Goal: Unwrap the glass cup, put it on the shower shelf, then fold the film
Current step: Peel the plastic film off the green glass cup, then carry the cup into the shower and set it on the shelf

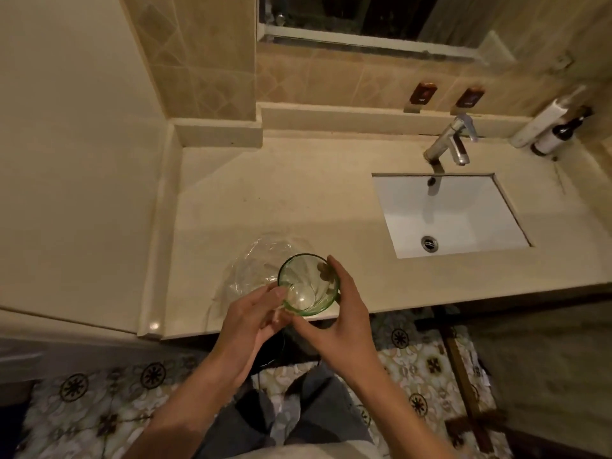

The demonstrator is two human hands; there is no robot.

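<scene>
A green-tinted glass cup [306, 283] stands upright near the front edge of the beige counter [298, 200], mouth up. My right hand [341, 313] wraps its right side, fingers on the rim and wall. My left hand [251, 323] touches the cup's lower left side, where the clear film meets it. The crumpled clear film [255, 266] spreads out on the counter to the left and behind the cup, partly under my left hand.
A white rectangular sink [447, 213] with a chrome tap [452, 140] lies to the right. Two bottles [546, 127] stand at the far right corner. A wall rises on the left, a mirror behind. Patterned floor tiles lie below the counter edge.
</scene>
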